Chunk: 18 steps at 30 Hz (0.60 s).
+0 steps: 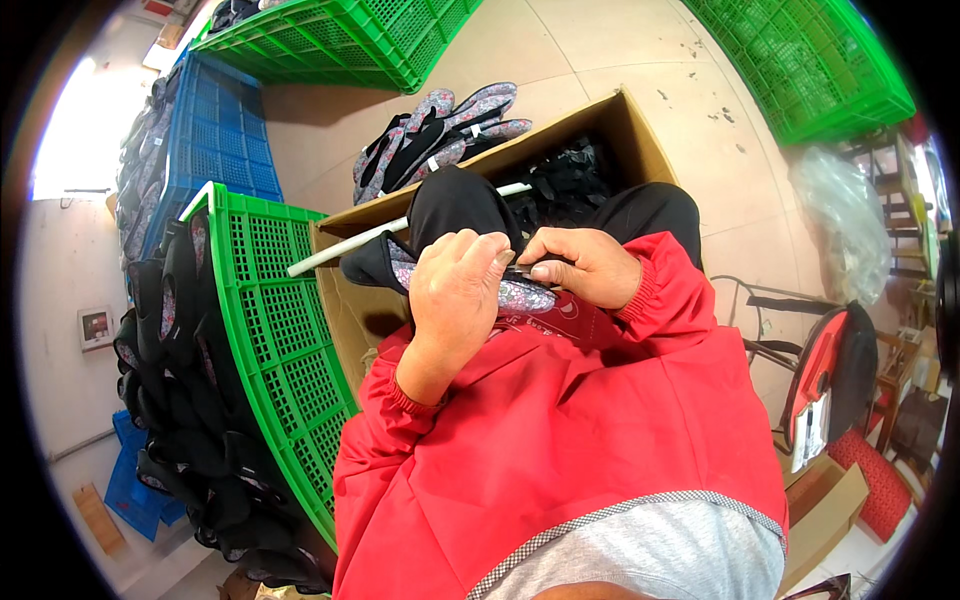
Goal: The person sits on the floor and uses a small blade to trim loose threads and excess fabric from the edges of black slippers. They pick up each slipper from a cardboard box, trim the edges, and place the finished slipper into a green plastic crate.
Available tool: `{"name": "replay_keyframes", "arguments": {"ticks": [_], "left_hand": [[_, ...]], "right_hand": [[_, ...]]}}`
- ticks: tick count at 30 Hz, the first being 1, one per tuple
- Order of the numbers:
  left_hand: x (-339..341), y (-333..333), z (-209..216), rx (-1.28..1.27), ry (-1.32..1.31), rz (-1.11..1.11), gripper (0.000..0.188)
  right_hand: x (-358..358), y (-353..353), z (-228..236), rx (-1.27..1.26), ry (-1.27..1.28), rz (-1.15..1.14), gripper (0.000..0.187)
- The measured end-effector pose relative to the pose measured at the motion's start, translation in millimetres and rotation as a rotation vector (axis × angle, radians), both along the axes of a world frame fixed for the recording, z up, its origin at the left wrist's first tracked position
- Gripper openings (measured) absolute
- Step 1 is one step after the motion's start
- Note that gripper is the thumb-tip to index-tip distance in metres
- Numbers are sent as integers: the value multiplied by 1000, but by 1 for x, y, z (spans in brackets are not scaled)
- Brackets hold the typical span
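Note:
A black slipper with a grey floral lining [525, 296] lies across my lap, its black end out to the left. My left hand [452, 295] is closed around its middle and covers much of it. My right hand [588, 265] pinches a small dark, metal-looking piece [520, 268] against the slipper's upper edge, beside my left thumb. Fingers hide most of that piece, so its kind cannot be made out.
Between my knees stands an open cardboard box [645, 130] with black scraps inside and a white rod [350, 243] across it. Floral slippers [440, 135] lie beyond. Left is a green crate [285, 330] holding black slippers [190, 400]. A red-and-black chair [830, 370] stands right.

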<state>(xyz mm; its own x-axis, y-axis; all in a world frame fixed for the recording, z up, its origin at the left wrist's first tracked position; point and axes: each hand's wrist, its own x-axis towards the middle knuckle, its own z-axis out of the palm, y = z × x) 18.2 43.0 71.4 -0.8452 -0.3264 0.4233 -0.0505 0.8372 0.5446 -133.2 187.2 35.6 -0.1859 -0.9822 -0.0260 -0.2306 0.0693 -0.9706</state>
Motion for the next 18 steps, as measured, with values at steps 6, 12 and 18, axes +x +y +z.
{"name": "replay_keyframes", "arguments": {"ticks": [6,12,18], "left_hand": [[0,0,-2,-8,10,-1,8],[-1,0,-2,-7,14,0,9],[-2,2,-3,-39,14,21,9]], "right_hand": [[2,-1,-2,-24,-19,-13,20],[3,-2,-8,-56,-38,-32,15],[2,5,-22,-46,-381,-70,18]]}}
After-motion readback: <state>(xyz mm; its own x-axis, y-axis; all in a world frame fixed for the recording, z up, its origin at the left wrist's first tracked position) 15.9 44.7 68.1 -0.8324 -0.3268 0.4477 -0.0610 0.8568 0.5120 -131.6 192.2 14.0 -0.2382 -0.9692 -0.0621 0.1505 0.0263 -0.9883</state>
